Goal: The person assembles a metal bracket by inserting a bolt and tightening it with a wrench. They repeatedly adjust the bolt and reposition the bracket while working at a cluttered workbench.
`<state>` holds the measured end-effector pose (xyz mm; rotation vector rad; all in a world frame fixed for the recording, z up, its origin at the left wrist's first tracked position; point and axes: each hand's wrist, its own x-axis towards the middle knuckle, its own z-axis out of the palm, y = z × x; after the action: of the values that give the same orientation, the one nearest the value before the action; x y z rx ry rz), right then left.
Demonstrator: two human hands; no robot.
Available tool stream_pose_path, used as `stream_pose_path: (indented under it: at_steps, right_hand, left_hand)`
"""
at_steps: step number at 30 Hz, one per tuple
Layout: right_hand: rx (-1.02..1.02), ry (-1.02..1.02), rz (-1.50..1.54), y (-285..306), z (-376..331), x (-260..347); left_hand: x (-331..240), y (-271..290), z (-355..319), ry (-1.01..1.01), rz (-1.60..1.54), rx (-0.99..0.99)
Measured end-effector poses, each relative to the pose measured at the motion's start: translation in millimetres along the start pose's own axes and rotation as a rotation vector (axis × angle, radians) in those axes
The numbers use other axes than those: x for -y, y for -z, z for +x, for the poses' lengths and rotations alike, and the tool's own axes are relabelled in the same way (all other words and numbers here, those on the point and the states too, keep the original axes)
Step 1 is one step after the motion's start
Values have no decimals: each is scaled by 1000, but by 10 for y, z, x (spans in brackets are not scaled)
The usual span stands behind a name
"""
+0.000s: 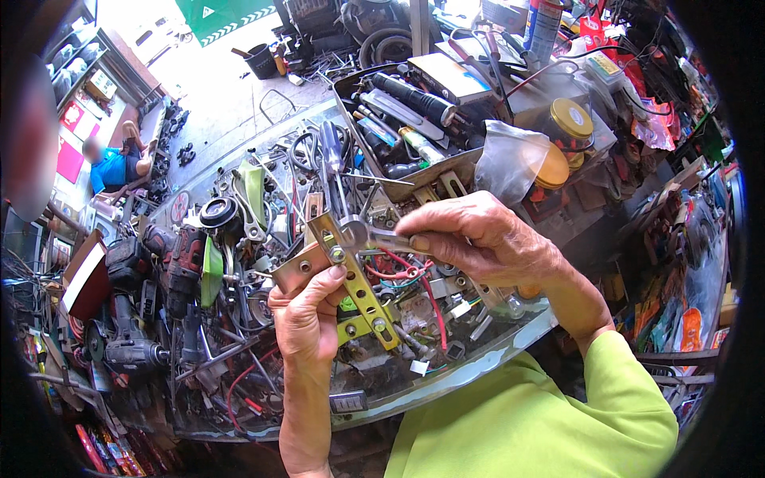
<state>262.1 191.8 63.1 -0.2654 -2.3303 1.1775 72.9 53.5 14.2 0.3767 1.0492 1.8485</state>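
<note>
My left hand [309, 323] is closed round a metal bracket, its thumb pressed near a bolt. The bracket [362, 293] has a yellowish strip with a row of holes, bolted to a copper-coloured angled plate [296, 269]. One bolt with a nut [337, 254] shows near the strip's upper end and another bolt [379, 325] near its lower end. My right hand [498, 243] pinches the shank of a silver wrench [387, 240]. Its rounded head lies beside the bracket's upper end; I cannot tell whether it sits on a fastener.
Beneath my hands, a glass-topped table [510, 338] carries many loose tools and parts. Cordless drills [179, 263] lie on the left. Behind stands a tool-filled metal box [406, 119], with yellow-lidded jars [570, 119] to its right. A person in blue [111, 169] sits at the far left.
</note>
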Motion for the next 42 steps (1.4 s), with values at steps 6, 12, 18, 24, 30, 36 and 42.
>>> stream_pose_path:
  at_steps: [6, 12, 18, 24, 30, 36, 42]
  right_hand:
    - [79, 97, -240, 82, 41, -30]
    - [224, 94, -361, 194, 217, 104]
    - [346, 117, -461, 373, 382, 147]
    - [421, 165, -428, 505, 521, 46]
    - [416, -2, -293, 399, 413, -107]
    - [414, -510, 316, -157, -60, -94]
    - [256, -465, 519, -322, -245, 113]
  left_hand:
    - [-10, -33, -2, 8, -1, 32]
    - [8, -11, -40, 19, 91, 48]
    - [-7, -2, -20, 21, 89, 80]
    - [-14, -7, -21, 30, 94, 96]
    - [15, 30, -24, -9, 101, 75]
    - [50, 36, -12, -25, 55, 57]
    - [31, 5, -26, -25, 77, 89]
